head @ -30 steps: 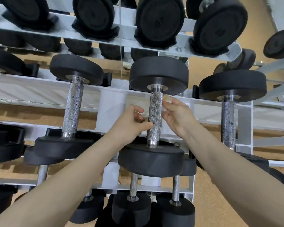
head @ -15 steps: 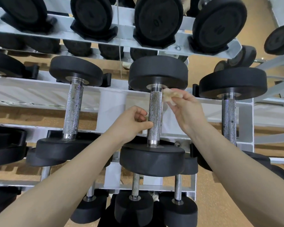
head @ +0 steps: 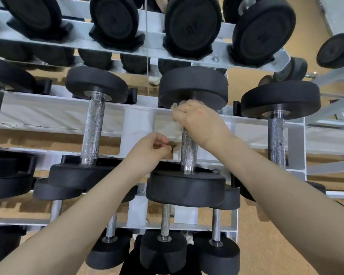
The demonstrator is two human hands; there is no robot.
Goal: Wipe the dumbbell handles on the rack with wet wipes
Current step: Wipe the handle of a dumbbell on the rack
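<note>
Overhead, black dumbbells (head: 189,187) line a white rack (head: 60,114) over tan flooring (head: 252,221).

Floor (head: 244,221): tan, speckled, cork-like surface, visible between and beneath the shelving and along the right side. Wall (head: 342,14): pale grey-white, meeting the floor at the upper right corner along a slanted edge. Furniture: a second pale grey metal frame (head: 334,108) stands at the right edge, its bars angled. A thin cord (head: 146,46) hangs vertically in the upper centre. Lighting: even and diffuse, with soft shadows on the floor.
</note>
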